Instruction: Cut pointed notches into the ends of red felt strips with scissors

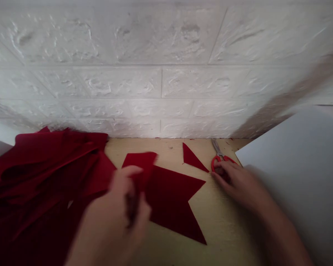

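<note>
My left hand [119,210], smeared by motion, is closed on a piece of red cloth [177,199]. A V-shaped notch marks the cloth's right end, and its upper left part is folded up near my fingers. At the right, my right hand [233,181] has its fingers curled on the red handles of a pair of scissors [217,149]. The scissors lie on the tabletop with their blades towards the wall. Between the scissors and the notched cloth lies a small red triangular scrap [192,159]. Part of the held cloth is hidden behind my left hand.
A crumpled heap of red cloth [52,166] fills the left side. Behind the pale wooden tabletop [166,146] rises a white brick-pattern wall [161,81]. A large white panel [296,162] stands along the right side, close to my right arm.
</note>
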A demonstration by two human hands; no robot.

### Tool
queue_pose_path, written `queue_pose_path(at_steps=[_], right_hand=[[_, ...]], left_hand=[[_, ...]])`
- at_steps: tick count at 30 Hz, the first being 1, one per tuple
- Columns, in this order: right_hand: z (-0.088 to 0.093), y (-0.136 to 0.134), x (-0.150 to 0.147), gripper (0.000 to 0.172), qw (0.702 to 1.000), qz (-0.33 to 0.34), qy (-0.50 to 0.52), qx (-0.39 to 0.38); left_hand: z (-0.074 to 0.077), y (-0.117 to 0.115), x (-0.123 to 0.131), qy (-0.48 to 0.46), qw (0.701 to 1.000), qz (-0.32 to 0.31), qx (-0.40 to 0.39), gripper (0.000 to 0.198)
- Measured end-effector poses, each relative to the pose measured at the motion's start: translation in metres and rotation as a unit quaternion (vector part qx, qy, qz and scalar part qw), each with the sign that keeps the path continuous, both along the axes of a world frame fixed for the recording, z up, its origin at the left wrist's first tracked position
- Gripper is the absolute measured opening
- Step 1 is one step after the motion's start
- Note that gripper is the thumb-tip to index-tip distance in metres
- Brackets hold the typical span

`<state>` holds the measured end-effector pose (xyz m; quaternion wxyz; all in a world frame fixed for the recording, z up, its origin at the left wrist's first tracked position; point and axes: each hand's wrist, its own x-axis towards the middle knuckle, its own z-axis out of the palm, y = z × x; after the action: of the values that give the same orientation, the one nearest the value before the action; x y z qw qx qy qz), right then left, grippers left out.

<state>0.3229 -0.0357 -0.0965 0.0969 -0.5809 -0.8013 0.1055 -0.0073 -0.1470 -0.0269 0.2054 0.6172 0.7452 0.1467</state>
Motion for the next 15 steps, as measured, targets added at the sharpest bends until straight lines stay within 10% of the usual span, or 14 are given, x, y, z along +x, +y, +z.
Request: queue_pose_path(at_steps=[5, 10, 15], right_hand=[[0.002, -0.001, -0.001, 0.022, 0.999, -0.003, -0.041, -0.015], [0.002, -0.002, 0.000, 0.020, 0.999, -0.006, -0.048, -0.019], [0.003, -0.003, -0.002, 0.022, 0.998, -0.007, -0.060, -0.027]], left_hand=[[-0.028, 0.016, 0.094, -0.053, 0.977, -0.183, -0.098, 0.055], [-0.047, 0.000, 0.080, -0.081, 0.938, -0.337, 0.004, 0.061], [-0.035, 0.011, 0.009, 0.126, 0.980, -0.098, 0.118, 0.043]])
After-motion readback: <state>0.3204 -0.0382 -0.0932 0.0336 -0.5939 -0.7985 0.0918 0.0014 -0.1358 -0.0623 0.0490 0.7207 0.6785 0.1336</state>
